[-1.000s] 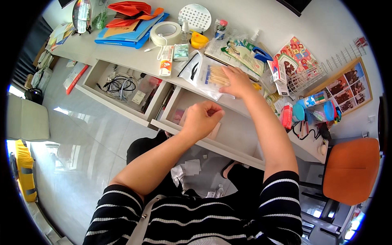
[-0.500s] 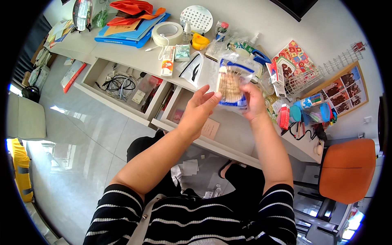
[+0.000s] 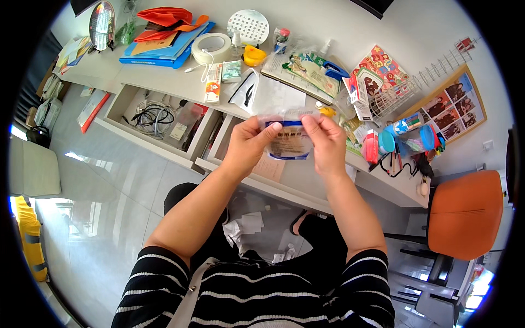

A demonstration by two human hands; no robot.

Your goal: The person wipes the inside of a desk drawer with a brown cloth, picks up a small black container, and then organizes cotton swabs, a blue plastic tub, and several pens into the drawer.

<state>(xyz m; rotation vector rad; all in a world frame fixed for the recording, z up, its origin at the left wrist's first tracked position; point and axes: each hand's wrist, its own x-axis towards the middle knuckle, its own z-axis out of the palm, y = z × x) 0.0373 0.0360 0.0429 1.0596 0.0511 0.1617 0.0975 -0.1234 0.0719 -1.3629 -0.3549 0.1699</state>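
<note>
Have fingers (image 3: 313, 130) of the left hand (image 3: 247, 144) and right hand (image 3: 329, 144) clamped on opposite sides of a clear plastic bag (image 3: 290, 144) with blue bands and brownish contents, above an open drawer (image 3: 305, 178) beneath the surface (image 3: 169, 80). Can't make out the contents clearly, nor the bag's side edges behind both hands. Held with its clear end pointing away, bands running left to right; can't tell the long axis.

Upper left in the frame, an orange bag (image 3: 164, 19) lies on blue folders (image 3: 176, 53), near a tape roll (image 3: 201, 52). Cables (image 3: 158, 121) lie in a drawer (image 3: 150, 142) left of centre. Right: a photo frame (image 3: 451, 104), below it a chair (image 3: 465, 216). Lower centre: paper scraps (image 3: 251, 223).
</note>
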